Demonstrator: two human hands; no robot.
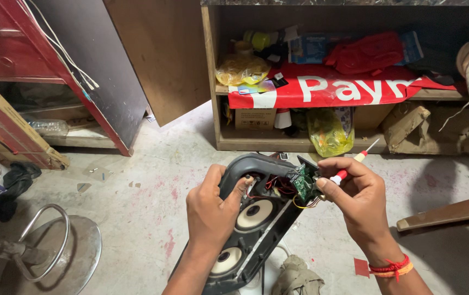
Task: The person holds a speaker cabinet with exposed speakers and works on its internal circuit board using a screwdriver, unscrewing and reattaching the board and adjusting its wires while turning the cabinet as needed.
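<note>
- My left hand (212,210) wraps the side of the black speaker case (253,218), thumb hooked on its rim, holding it above the floor (147,180).
- My right hand (357,199) pinches the green circuit board (304,183) at the case's top, a red-and-white screwdriver (354,164) tucked between the fingers.
- I'd judge a firm hold on the case and slack in the wires keeps the board safe.
- Beyond, the wooden shelf (212,82) carries a yellow bag (330,134), cardboard box (254,117), red cloth (365,52).
</note>
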